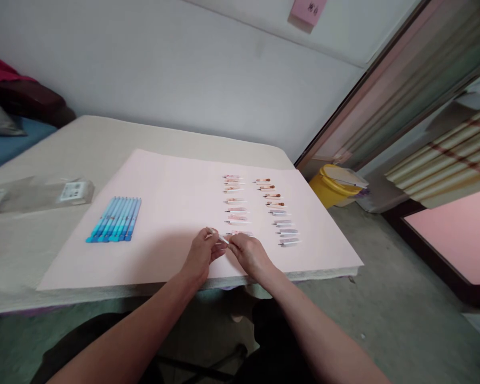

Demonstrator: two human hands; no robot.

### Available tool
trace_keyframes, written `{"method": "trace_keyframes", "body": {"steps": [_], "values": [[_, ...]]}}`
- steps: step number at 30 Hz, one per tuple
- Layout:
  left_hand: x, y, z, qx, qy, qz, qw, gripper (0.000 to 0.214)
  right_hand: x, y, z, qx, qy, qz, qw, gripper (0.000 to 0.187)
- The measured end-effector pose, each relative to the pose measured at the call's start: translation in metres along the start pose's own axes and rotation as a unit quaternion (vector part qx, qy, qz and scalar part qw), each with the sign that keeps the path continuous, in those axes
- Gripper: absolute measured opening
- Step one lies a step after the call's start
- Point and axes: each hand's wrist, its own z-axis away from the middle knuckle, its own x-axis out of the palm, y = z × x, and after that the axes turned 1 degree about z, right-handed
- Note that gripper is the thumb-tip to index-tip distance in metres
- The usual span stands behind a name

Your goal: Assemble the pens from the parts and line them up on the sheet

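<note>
Wall note [308, 9]: dark characters, too small to read. Bag [32, 194] label [73, 191]: likewise illegible. Slim white pen [223, 239], tilted, over the pink sheet's [176, 194] near edge; my left hand [203, 249] and right hand [249, 253] both pinch it. Blue pens [118, 217] left, slim pens [237, 210] in two columns ahead and right. Pale table [176, 137], yellow bin [328, 188] beyond.

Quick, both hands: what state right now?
Left hand: closed on one end of a slim white piece.
Right hand: closed on the other end of the same piece.
</note>
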Motion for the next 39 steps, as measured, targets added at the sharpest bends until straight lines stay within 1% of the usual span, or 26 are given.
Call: {"method": "trace_keyframes", "body": {"steps": [5, 8, 10, 11, 12, 14, 15, 17, 18, 20, 23, 27, 33, 37, 39], "values": [[-0.003, -0.001, -0.004, -0.010, -0.003, 0.023, 1.000, 0.017, -0.001, -0.003, -0.001, 0.025, 0.034, -0.059, 0.997, 0.012], [-0.006, 0.000, -0.008, -0.020, -0.001, 0.061, 0.998, 0.013, -0.006, -0.004, -0.001, 0.045, 0.030, -0.119, 0.991, 0.009], [-0.008, 0.003, -0.010, -0.022, 0.002, 0.080, 0.997, 0.011, -0.012, 0.000, -0.001, 0.058, 0.028, -0.150, 0.987, 0.008], [-0.009, 0.005, -0.011, -0.022, 0.005, 0.087, 0.996, 0.010, -0.015, 0.004, -0.001, 0.069, 0.034, -0.149, 0.986, 0.009], [-0.010, 0.008, -0.012, -0.021, 0.011, 0.091, 0.996, 0.010, -0.018, 0.010, -0.001, 0.083, 0.042, -0.131, 0.987, 0.011], [-0.011, 0.014, -0.014, -0.018, 0.026, 0.097, 0.995, 0.010, -0.023, 0.023, -0.001, 0.121, 0.046, -0.046, 0.991, 0.015], [-0.012, 0.017, -0.015, -0.016, 0.034, 0.100, 0.994, 0.010, -0.024, 0.030, -0.001, 0.140, 0.032, 0.010, 0.990, 0.016], [-0.014, 0.022, -0.016, -0.013, 0.045, 0.104, 0.994, 0.010, -0.022, 0.041, -0.001, 0.165, -0.026, 0.099, 0.981, 0.017], [-0.015, 0.023, -0.017, -0.011, 0.048, 0.104, 0.993, 0.010, -0.020, 0.043, -0.001, 0.169, -0.057, 0.126, 0.976, 0.017], [-0.017, 0.025, -0.018, -0.010, 0.051, 0.105, 0.993, 0.010, -0.015, 0.042, -0.002, 0.165, -0.105, 0.157, 0.968, 0.020], [-0.019, 0.025, -0.020, -0.007, 0.054, 0.104, 0.993, 0.010, -0.005, 0.031, -0.003, 0.146, -0.128, 0.178, 0.965, 0.026], [-0.022, 0.026, -0.022, -0.007, 0.059, 0.108, 0.992, 0.010, 0.004, 0.015, -0.004, 0.123, -0.122, 0.187, 0.967, 0.032], [-0.027, 0.029, -0.023, -0.004, 0.096, 0.103, 0.990, 0.011, 0.009, 0.008, -0.006, 0.112, -0.141, 0.196, 0.964, 0.032], [-0.030, 0.027, -0.025, 0.002, 0.132, 0.082, 0.988, 0.011, 0.007, 0.004, -0.006, 0.079, -0.121, 0.190, 0.971, 0.030], [-0.030, 0.024, -0.027, 0.001, 0.139, 0.074, 0.988, 0.011, 0.005, 0.001, -0.006, 0.061, -0.107, 0.183, 0.975, 0.028]]}}
